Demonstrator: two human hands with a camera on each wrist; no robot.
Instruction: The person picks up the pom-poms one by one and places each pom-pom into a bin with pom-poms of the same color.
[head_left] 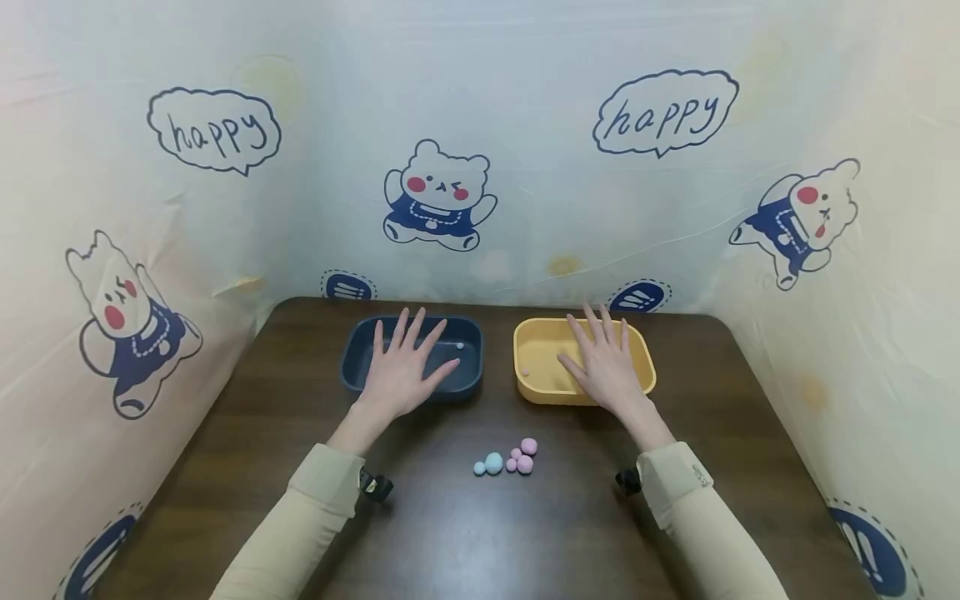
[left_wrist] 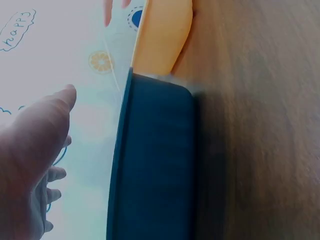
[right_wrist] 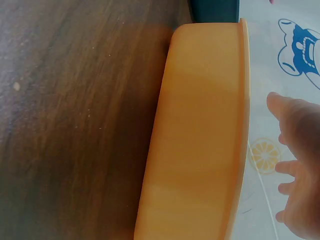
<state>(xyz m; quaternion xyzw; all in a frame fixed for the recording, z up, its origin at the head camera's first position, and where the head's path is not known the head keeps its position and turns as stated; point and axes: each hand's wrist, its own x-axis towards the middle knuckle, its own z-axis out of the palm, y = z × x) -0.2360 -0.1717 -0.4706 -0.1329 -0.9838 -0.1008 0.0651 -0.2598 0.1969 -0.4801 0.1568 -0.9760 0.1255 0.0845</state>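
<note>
My left hand [head_left: 397, 377] hovers over a dark blue tray [head_left: 472, 375], its fingers spread and holding nothing. Over a yellow tray [head_left: 536, 348] is my right hand [head_left: 607, 371], likewise with fingers straight and apart. Both wrist views show each hand above its tray's rim, apart from it. One small pale ball [head_left: 460, 346] lies in the blue tray, and a tiny pink ball [head_left: 526, 372] in the yellow one. Between the forearms, two light blue balls [head_left: 493, 463] sit on the table beside several pink balls [head_left: 525, 464]. My hands hide part of each tray's inside.
The trays stand side by side, a narrow gap between them, near the far edge of a dark wooden table [head_left: 577, 533]. A printed cloth [head_left: 555, 192] with bear drawings hangs behind and along both sides. Small black devices [head_left: 377, 487] are strapped at the wrists.
</note>
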